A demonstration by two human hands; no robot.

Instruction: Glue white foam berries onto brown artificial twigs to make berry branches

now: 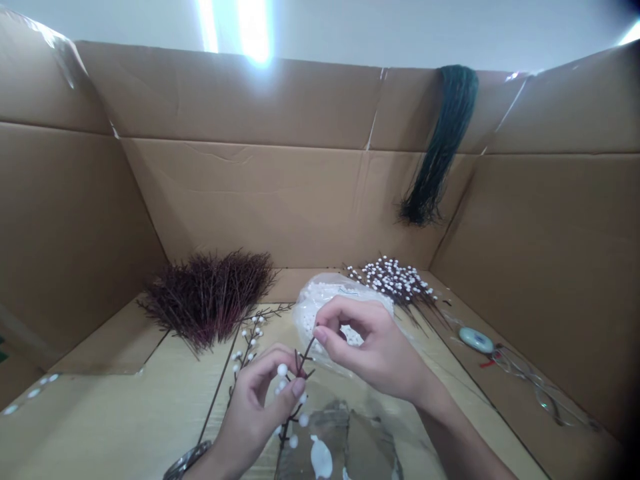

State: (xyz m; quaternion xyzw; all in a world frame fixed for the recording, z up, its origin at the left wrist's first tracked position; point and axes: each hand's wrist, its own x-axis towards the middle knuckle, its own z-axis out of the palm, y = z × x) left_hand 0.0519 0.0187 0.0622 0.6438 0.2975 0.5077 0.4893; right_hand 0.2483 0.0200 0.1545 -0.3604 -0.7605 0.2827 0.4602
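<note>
Between the thumb and fingers of my left hand (263, 407) is a dark brown artificial twig (285, 430) with round white berries along its lower part. Its upper side branches show bare tips. My right hand (367, 340) is closed in a pinch at the top end of this twig; whether a berry is also between those fingertips is hidden. Behind my right hand sits a clear plastic bag (315, 297) of small white berries. Below the hands lies a piece of brown cardboard (370, 443) bearing a patch of white glue-like stuff (321, 458).
A heap of bare dark stems (210, 300) lies at the back left, beside a berried twig (249, 343). Finished-looking white-berry stems (395, 280) lie at the back right. Green strands (443, 147) hang over the cardboard wall (250, 200). A pale oval object (476, 340) rests at right.
</note>
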